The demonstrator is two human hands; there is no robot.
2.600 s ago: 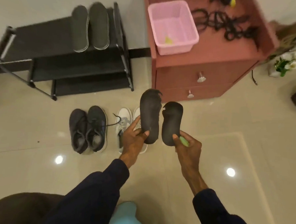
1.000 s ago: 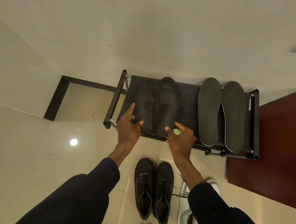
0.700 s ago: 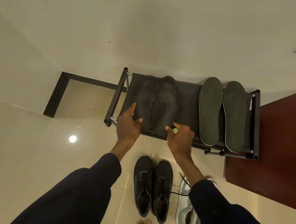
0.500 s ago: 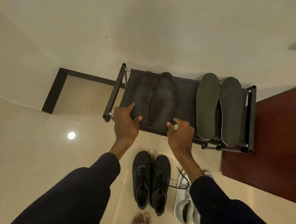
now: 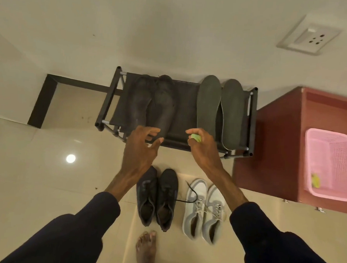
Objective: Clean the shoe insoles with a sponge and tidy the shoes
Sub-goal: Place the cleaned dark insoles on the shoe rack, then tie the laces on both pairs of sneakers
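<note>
Worn dark insoles (image 5: pixel 154 104) lie on the shoe rack (image 5: pixel 186 112), left hand (image 5: pixel 140 149) loose and empty before them; right hand (image 5: pixel 203 151) clutches the green sponge (image 5: pixel 196 137) by the grey insoles (image 5: pixel 220 111). Black shoes (image 5: pixel 157 197) and white shoes (image 5: pixel 203 209) below look yet untidied.

black shoes (image 5: pixel 156 197), grey-white sneakers (image 5: pixel 204 209), pink basket (image 5: pixel 330 163), green sponge (image 5: pixel 196 137)
</note>
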